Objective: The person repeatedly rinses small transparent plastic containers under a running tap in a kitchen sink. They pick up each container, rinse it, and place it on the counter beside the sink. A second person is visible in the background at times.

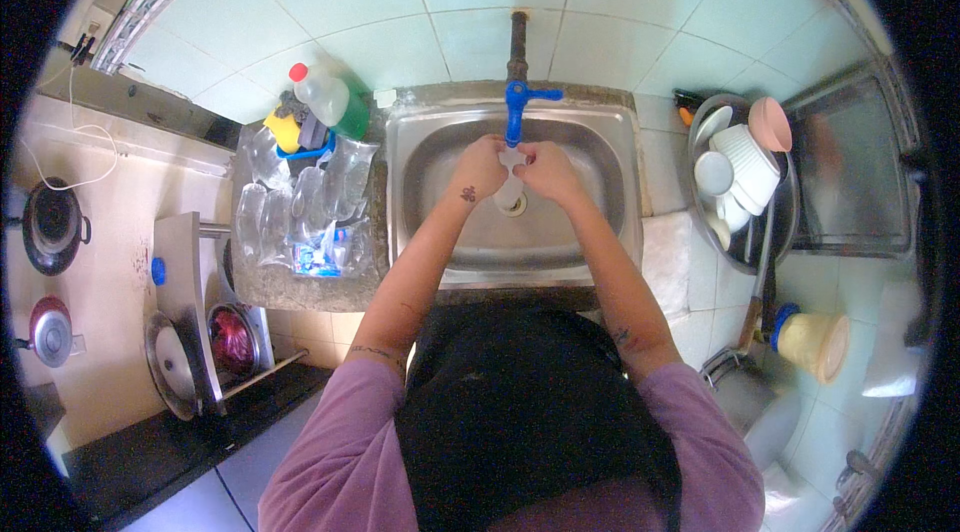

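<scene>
Beneath the spout of the blue faucet (516, 108), my left hand (482, 168) and my right hand (550, 170) pinch the upper part of a translucent plastic pouch (510, 192). It hangs over the stainless steel sink (450, 236), with its lower end in front of the drain (516, 208). The fingers of both hands meet around its mouth, close against the spout. The pouch looks partly filled, but glare and the fingers hide some of it. Whether water is running cannot be made out.
Several clear, filled plastic pouches (262, 221) crowd the left counter, near a blue tray (307, 151) with a yellow sponge (282, 133) and a bottle of green liquid (330, 101). At right, a metal basin (701, 213) holds white bowls (750, 168) and cups. A lidded tub (814, 343) stands nearby.
</scene>
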Demonstrator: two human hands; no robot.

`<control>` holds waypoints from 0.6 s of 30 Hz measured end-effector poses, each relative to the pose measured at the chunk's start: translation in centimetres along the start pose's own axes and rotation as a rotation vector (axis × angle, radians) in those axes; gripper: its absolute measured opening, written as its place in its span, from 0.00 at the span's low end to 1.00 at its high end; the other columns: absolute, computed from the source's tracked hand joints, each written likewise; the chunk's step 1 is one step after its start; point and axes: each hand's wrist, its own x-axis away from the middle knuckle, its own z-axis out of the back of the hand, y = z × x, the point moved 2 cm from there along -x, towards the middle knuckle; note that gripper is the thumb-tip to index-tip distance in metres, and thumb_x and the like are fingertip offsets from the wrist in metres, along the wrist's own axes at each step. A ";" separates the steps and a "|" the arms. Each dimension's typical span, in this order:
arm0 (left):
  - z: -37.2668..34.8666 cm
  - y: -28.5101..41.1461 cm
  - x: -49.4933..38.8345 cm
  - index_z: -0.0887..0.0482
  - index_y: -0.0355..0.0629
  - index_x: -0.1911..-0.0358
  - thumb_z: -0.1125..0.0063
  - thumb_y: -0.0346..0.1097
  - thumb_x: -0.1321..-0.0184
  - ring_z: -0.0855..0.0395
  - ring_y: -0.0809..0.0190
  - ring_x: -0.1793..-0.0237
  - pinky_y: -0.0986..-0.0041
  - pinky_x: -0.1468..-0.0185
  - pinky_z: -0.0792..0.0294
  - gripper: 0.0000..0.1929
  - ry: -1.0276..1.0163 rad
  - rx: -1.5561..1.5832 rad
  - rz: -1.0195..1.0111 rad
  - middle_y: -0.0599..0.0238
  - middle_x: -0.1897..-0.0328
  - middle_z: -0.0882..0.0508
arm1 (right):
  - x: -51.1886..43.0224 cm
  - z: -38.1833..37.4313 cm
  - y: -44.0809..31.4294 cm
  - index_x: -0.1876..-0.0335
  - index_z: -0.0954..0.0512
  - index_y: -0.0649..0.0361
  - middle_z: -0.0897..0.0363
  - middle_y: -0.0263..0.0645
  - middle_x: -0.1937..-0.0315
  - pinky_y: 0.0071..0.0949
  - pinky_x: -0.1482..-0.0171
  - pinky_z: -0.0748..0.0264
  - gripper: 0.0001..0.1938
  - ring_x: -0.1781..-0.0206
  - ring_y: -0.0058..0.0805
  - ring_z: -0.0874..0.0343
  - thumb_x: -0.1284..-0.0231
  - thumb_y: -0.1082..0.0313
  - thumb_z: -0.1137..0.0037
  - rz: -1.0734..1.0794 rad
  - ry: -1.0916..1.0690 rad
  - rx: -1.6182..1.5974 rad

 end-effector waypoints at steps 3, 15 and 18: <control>-0.1 -0.1 0.0 0.16 0.34 0.61 0.44 0.24 0.60 0.22 0.46 0.49 0.63 0.45 0.30 0.17 0.000 0.027 -0.001 0.51 0.48 0.20 | -0.1 -0.1 0.0 0.50 0.22 0.64 0.25 0.45 0.80 0.32 0.68 0.28 0.24 0.75 0.33 0.24 0.59 0.66 0.41 0.053 0.047 -0.001; -0.4 -0.2 -0.4 0.18 0.32 0.59 0.46 0.23 0.60 0.22 0.46 0.49 0.62 0.44 0.30 0.19 -0.012 0.012 0.012 0.49 0.49 0.20 | 0.1 0.1 -0.2 0.48 0.23 0.63 0.24 0.42 0.78 0.29 0.66 0.28 0.25 0.74 0.30 0.24 0.57 0.67 0.39 0.074 0.036 -0.017; -0.3 0.2 -0.3 0.18 0.32 0.59 0.46 0.23 0.60 0.22 0.45 0.49 0.62 0.45 0.30 0.19 -0.020 0.005 0.014 0.48 0.49 0.20 | 0.0 0.1 0.0 0.48 0.22 0.63 0.24 0.43 0.78 0.31 0.67 0.29 0.25 0.74 0.32 0.24 0.57 0.66 0.39 0.087 0.032 0.010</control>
